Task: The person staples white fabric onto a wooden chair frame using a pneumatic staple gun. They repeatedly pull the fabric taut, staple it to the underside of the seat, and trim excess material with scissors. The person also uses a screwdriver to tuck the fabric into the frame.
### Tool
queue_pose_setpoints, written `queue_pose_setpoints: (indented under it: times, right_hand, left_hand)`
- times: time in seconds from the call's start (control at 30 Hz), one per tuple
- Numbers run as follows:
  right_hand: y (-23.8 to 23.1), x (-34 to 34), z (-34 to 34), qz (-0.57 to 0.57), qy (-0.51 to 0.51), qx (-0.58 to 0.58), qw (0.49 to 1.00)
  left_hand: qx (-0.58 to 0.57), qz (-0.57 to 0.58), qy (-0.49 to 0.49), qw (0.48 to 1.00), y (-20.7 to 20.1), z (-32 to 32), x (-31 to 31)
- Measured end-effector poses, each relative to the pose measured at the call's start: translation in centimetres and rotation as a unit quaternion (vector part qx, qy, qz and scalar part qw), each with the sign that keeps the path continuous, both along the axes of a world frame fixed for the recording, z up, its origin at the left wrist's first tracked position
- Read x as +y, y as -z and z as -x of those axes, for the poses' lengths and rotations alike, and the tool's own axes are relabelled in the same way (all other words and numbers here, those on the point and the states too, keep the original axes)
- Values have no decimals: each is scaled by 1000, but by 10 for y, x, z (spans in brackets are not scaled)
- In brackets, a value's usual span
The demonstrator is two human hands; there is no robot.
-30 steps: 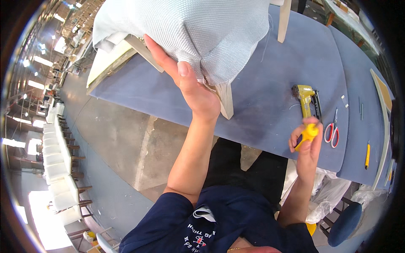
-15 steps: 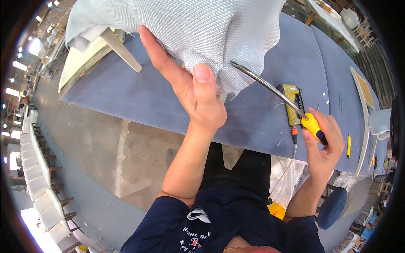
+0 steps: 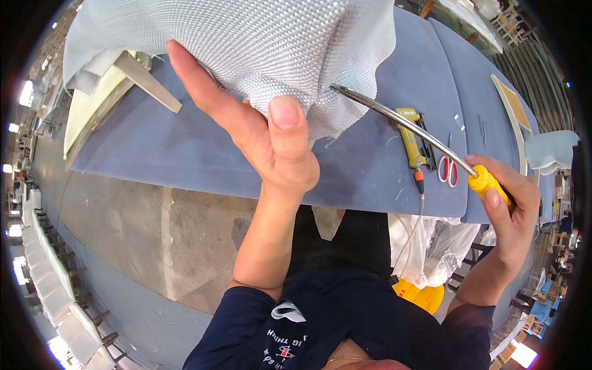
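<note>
Looks roughly midway to me, going by how things sit: the pale grey-blue woven fabric (image 3: 265,49) is draped over whatever's inside it, up at the top of the view above the blue bench (image 3: 370,179), and its near corner is bunched into a fold but not tidied, with a raw, stringy edge hanging free on the right. Left hand (image 3: 271,145) has its grip on that corner, thumb on the front and index finger stretched along the lower side, other fingers hidden behind. Right hand (image 3: 515,206) is curled round the yellow handle of a screwdriver-like tool (image 3: 419,131), and the tip meets the fabric right by the crease, though I can't tell if it's pressing on top or poked underneath. So covering's on, corner's gathered, but I'd guess the fold and loose edge are what's left. Can't see any fastening at that corner, and the underside is out of view. The yellow staple gun (image 3: 409,142) and red-handled scissors (image 3: 452,166) are just lying near each other on the bench, nobody touching them, and a pale wooden leg (image 3: 148,81) pokes out at left
</note>
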State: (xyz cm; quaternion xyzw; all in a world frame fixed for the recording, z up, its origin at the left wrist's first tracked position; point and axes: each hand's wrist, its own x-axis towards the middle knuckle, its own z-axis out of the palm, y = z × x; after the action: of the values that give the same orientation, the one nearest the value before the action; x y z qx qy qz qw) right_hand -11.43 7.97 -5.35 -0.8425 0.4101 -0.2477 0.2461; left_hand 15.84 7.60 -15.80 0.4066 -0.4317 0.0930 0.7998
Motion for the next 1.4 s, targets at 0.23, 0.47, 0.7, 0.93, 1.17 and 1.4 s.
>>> queue_pose_setpoints:
  times: [0.23,0.47,0.7,0.93,1.17,1.4]
  right_hand:
    - [-38,-2,0,-1,-6,96,995]
    - [-31,-3,3,-3,-6,96,995]
    - [56,0,-8,-59,-38,-100,993]
    - [184,-12,-68,-110,-104,-284,947]
    - [200,-16,-104,-177,-105,-342,917]
    - [182,-13,-65,-149,-92,-312,934]
  left_hand:
    - [-25,8,13,1000,5,-5,0]
    - [-21,3,-11,1000,3,-1,-4]
    - [5,1,34,999,6,7,0]
    - [-45,5,48,998,23,-24,1]
    - [-25,-23,11,999,27,-24,5]
    - [-13,-57,11,998,23,-23,8]
